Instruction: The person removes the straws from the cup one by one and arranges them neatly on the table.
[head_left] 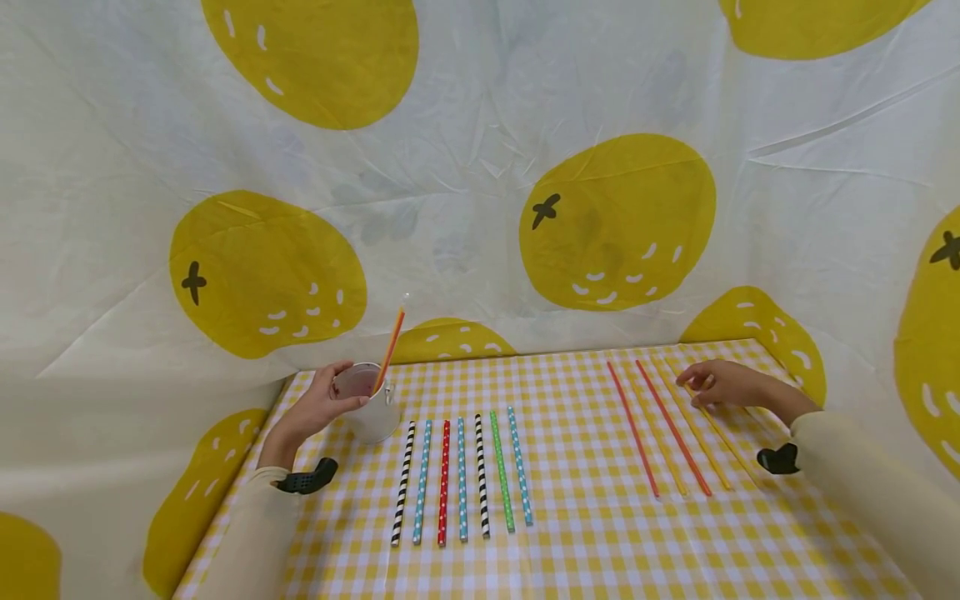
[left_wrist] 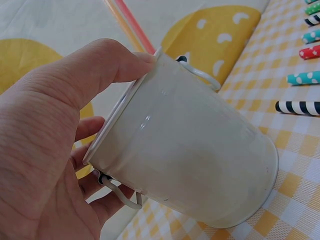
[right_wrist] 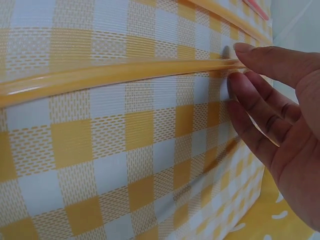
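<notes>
My left hand (head_left: 322, 410) grips the rim of a white metal cup (left_wrist: 185, 145) with small side handles, thumb in front and fingers behind. A red straw (left_wrist: 135, 25) and a yellow straw (left_wrist: 123, 22) lean out of the cup. At the right, my right hand (head_left: 723, 387) is at the far end of a translucent yellow straw (right_wrist: 125, 72) lying on the cloth. Thumb and fingertips stand on either side of that end with a gap between them; contact is hard to make out. Left of it lie a red straw (head_left: 672, 429) and other red and yellow straws.
Mid-table is a row of patterned straws: black-striped (head_left: 403, 483), blue dotted (head_left: 422, 483), red dotted (head_left: 444, 483), green dotted (head_left: 502, 471) and more. A yellow checked cloth (head_left: 585, 550) covers the table. Behind hangs a white curtain (head_left: 450, 250) with yellow fruit prints.
</notes>
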